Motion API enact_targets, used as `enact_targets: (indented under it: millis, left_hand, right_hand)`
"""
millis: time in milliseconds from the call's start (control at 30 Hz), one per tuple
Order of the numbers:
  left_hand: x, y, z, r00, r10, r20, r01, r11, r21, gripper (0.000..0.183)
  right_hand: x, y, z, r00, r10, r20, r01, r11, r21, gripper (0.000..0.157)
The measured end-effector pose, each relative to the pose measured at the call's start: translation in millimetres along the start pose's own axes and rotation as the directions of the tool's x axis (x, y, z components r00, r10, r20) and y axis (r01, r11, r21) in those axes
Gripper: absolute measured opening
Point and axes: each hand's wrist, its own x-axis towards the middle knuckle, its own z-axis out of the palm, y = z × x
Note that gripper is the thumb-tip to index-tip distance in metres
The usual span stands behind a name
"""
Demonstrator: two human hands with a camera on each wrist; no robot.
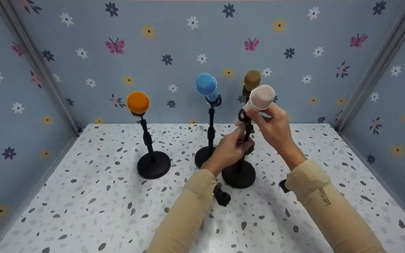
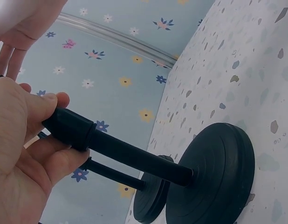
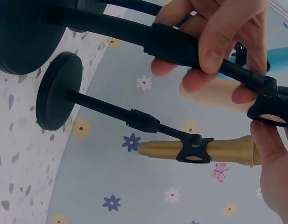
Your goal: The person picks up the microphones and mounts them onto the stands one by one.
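Observation:
My left hand (image 1: 232, 146) grips the thick collar (image 2: 72, 128) on the pole of a black desktop microphone stand (image 1: 239, 175). In that stand's clip (image 3: 270, 109) sits a white microphone (image 1: 263, 97), tilted with its mesh head up and to the right in the head view. My right hand (image 1: 276, 128) holds the white microphone beside the clip, thumb in front. Just behind stands a gold microphone (image 3: 230, 150) in its own stand, partly covered by the white one in the head view.
A blue microphone (image 1: 206, 84) on a stand is left of my hands; an orange microphone (image 1: 138, 102) on a stand is farther left. Small black pieces (image 1: 222, 197) lie near my forearms on the speckled table (image 1: 93, 211). Flowered panels (image 1: 174, 35) enclose the back and sides.

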Motion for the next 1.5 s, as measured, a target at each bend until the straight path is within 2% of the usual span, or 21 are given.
enact_targets:
  millis: [133, 300, 467, 600, 733, 833, 900, 967, 1033, 1100, 1133, 1200, 1300, 1367, 1433, 1500]
  left_hand:
    - [-0.2, 1.0, 0.7, 1.0, -0.009, -0.002, 0.009, 1.0, -0.005, 0.048]
    - [0.0, 1.2, 0.7, 1.0, -0.024, -0.004, 0.024, 1.0, -0.01, 0.046]
    - [0.2, 1.3, 0.0, 1.0, -0.028, -0.01, 0.028, 1.0, -0.002, 0.046]
    - [1.3, 0.7, 0.4, 1.0, -0.028, -0.014, 0.028, 1.0, 0.003, 0.048]
    - [1.3, 0.4, 0.5, 0.999, -0.04, -0.015, 0.04, 0.999, 0.003, 0.044]
    - [1.1, 0.9, 0.4, 0.999, -0.049, -0.006, 0.049, 0.999, 0.001, 0.04]
    - [1.0, 1.4, 0.1, 0.998, -0.061, 0.0, 0.061, 0.998, 0.003, 0.04]
    - [1.1, 1.7, -0.1, 0.998, -0.068, 0.008, 0.068, 0.998, 0.0, 0.038]
    - [1.0, 1.9, -0.6, 0.997, -0.073, 0.009, 0.073, 0.997, 0.004, 0.036]
    - [1.1, 1.9, -1.0, 0.997, -0.073, 0.009, 0.073, 0.997, 0.001, 0.035]
    - [1.1, 2.0, -1.0, 0.997, -0.07, 0.01, 0.07, 0.998, -0.005, 0.035]
    - [1.3, 2.1, -1.1, 0.998, -0.06, 0.009, 0.06, 0.998, -0.01, 0.034]
    - [1.2, 2.4, -0.9, 0.999, -0.047, 0.003, 0.047, 0.999, -0.017, 0.034]
    - [1.3, 1.8, -0.6, 0.999, -0.04, -0.001, 0.04, 0.999, -0.016, 0.033]
    - [1.2, 1.5, -0.3, 0.999, -0.036, -0.005, 0.036, 0.999, -0.011, 0.034]
    - [1.0, 1.2, -0.2, 0.999, -0.032, -0.007, 0.032, 0.999, -0.018, 0.034]
  right_hand:
    - [-2, 2, 0.6, 1.0, 0.005, -0.001, -0.005, 1.0, 0.029, 0.033]
    - [-2, 1, -0.6, 0.998, 0.058, 0.008, -0.058, 0.998, 0.037, 0.031]
    - [-1, 0, -3.8, 0.993, 0.102, 0.067, -0.105, 0.994, 0.038, 0.034]
    - [-3, 1, -10.8, 0.987, 0.096, 0.131, -0.1, 0.995, 0.025, 0.037]
    - [-10, 6, -21.3, 0.984, 0.072, 0.161, -0.073, 0.997, 0.004, 0.044]
    - [-20, 13, -31.6, 0.982, 0.087, 0.168, -0.084, 0.996, -0.028, 0.049]
    - [-28, 19, -38.8, 0.974, 0.113, 0.197, -0.105, 0.993, -0.052, 0.052]
    - [-37, 28, -45.1, 0.956, 0.154, 0.25, -0.141, 0.988, -0.07, 0.054]
    - [-45, 35, -49.6, 0.922, 0.2, 0.333, -0.178, 0.979, -0.094, 0.057]
    - [-53, 43, -52.4, 0.868, 0.246, 0.432, -0.211, 0.969, -0.128, 0.06]
    - [-56, 46, -53.1, 0.833, 0.27, 0.483, -0.229, 0.963, -0.144, 0.063]
    - [-61, 50, -53.4, 0.747, 0.316, 0.585, -0.241, 0.949, -0.205, 0.068]
    - [-68, 56, -49.6, 0.607, 0.371, 0.703, -0.222, 0.928, -0.298, 0.076]
    - [-71, 59, -44.5, 0.532, 0.388, 0.753, -0.189, 0.921, -0.342, 0.082]
    - [-72, 61, -37.8, 0.48, 0.4, 0.781, -0.166, 0.915, -0.367, 0.086]
    - [-74, 62, -30.3, 0.446, 0.417, 0.792, -0.153, 0.907, -0.391, 0.089]
